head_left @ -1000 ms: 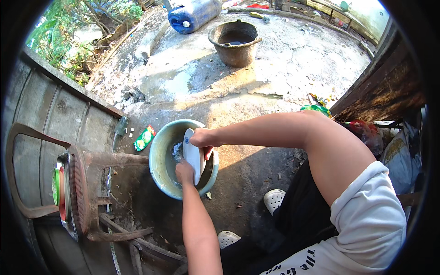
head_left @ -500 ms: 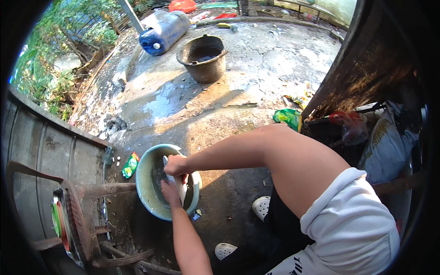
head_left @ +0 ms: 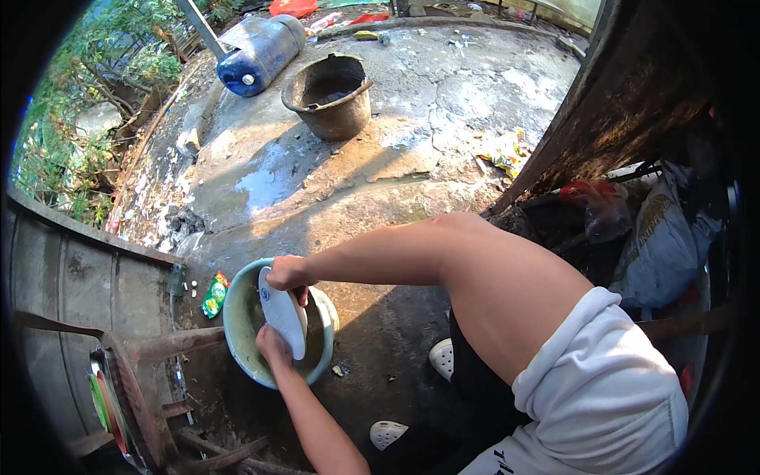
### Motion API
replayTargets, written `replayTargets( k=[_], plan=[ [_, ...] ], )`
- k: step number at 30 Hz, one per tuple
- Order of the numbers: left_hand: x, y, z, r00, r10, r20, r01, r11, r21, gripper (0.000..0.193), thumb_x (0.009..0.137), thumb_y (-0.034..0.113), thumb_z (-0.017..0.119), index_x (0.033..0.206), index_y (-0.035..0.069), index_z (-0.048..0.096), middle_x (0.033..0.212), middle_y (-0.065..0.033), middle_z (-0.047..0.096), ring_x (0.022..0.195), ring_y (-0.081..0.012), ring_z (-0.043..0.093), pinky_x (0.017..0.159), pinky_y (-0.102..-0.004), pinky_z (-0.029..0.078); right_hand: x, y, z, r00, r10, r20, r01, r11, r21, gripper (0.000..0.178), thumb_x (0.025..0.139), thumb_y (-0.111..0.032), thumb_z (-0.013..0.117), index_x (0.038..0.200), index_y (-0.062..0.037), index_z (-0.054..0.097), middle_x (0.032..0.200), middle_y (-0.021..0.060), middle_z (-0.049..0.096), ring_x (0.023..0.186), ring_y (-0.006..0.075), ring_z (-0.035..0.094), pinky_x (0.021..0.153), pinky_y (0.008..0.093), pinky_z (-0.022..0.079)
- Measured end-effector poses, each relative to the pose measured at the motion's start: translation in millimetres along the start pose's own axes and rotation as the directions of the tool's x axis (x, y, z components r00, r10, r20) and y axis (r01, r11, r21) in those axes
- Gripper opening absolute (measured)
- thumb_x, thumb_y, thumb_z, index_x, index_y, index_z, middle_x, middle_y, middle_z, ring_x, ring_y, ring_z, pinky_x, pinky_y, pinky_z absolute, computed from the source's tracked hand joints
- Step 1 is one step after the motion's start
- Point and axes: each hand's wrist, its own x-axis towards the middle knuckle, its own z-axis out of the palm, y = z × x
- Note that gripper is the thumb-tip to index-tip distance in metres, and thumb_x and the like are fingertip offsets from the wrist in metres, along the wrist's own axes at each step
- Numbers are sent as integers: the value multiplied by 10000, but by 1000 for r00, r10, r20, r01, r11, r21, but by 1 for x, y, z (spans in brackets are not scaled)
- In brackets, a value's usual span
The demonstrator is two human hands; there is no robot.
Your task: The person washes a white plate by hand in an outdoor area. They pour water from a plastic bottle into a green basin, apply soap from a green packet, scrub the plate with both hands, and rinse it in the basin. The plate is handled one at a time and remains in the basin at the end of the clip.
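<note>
A pale blue-green basin stands on the ground in front of me. Tilted over it is a white plate with a small blue mark on the face toward me. My right hand is closed on the plate's far end, some fingers hidden behind it. Lower down, my left hand grips the near left edge, its fingertips partly out of sight. The plate hides much of the basin's inside.
Left of the basin are a brown chair and a green packet. Farther off stand a dark bucket and a lying blue drum. A wooden panel and bags are at the right.
The plate has come up from the basin and turned so its broad face shows. Both hands have shifted slightly left with it. The whole view has also moved a little.
</note>
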Motion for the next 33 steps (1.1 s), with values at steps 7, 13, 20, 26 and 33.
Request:
replayTargets(
  k=[7,13,20,26,33],
  plan=[
    [-14,29,-16,976,-216,-9,212,965,-155,363,812,234,594,1096,11,635,1078,-115,642,1005,-278,609,901,-434,498,16,15,3,988,-153,-15,154,984,86,474,1030,-326,435,1167,92,613,910,219,701,612,298,717,511,399,619],
    [-41,68,-15,949,-125,288,252,852,-458,556,998,390,571,1394,7,498,1387,-127,569,1226,-310,579,1009,-450,489,46,40,-3,949,-266,-170,298,933,204,489,1021,-375,503,1220,61,599,944,195,707,671,286,722,474,388,600],
    [-68,103,-12,990,14,-140,-42,979,-197,580,981,359,625,1418,11,467,1382,-200,541,1235,-345,563,969,-474,510,24,42,43,741,-521,-424,401,850,-343,404,926,-131,534,1237,109,438,971,345,654,972,485,657,866,518,531],
    [-89,107,-18,968,64,-245,-93,990,-109,578,993,321,628,1457,24,452,1413,-173,536,1246,-319,563,1013,-464,482,29,17,-2,893,-449,-36,358,756,-548,208,896,-120,534,935,-3,701,997,225,711,952,395,691,842,480,554],
    [-93,95,-5,965,87,-248,-129,978,-161,524,1010,280,583,1449,22,459,1407,-179,542,1243,-317,570,989,-463,505,-47,26,-140,807,-591,6,252,334,-908,314,946,-381,608,864,-84,669,827,135,698,781,339,689,704,470,546]
  ],
)
